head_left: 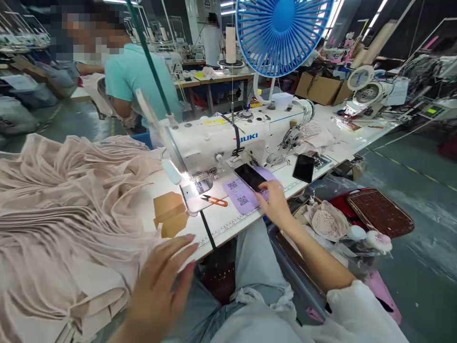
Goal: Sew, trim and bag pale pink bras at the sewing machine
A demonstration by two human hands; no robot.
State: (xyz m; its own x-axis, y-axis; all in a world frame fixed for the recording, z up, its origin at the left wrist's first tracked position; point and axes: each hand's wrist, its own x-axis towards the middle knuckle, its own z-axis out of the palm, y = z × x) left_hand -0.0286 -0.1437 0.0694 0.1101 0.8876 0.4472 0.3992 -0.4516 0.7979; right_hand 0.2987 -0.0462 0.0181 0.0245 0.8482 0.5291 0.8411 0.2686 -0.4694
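My right hand (274, 204) reaches onto the white table (228, 220) and holds a black phone (251, 177) by its near end, over a purple sheet with QR codes (240, 194). My left hand (157, 290) hovers open near the table's front edge, fingers spread, beside a big heap of pale pink fabric (60, 205). A white Juki sewing machine (235, 136) stands behind the phone. Orange thread snips (215, 200) lie next to the purple sheet. Two brown cardboard pieces (170, 214) rest by the fabric.
A second dark phone (303, 167) lies right of the machine. A blue fan (282, 33) stands behind it. A person in a teal shirt (132, 76) sits at the back left. A bin with cloth scraps (326, 221) and a woven brown mat (380, 212) lie at my right.
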